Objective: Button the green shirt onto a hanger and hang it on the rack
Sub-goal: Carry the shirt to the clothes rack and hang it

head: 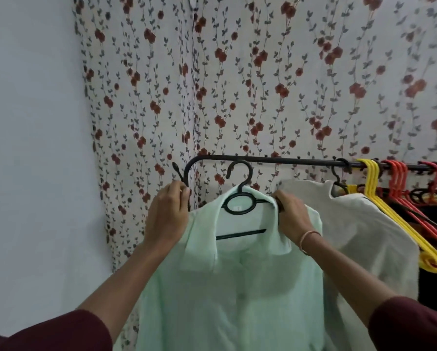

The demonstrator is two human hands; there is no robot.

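Behind all, flowered curtain [263, 84]. In front of it, black rack [275, 159], hung with empty yellow and red hangers [389, 198] and a white garment [359, 224] toward its right end; free near the left corner. Green shirt [225, 287] already on the black hanger [237, 206], front apparently closed, held just under the rail. Hook beside the rail, seemingly not over it yet. Left hand [166, 219] closed on the shirt's shoulder, fingers curled together. Right hand [292, 216] gripping collar and hanger arm, fingers folded. Left to do: hooking, releasing.
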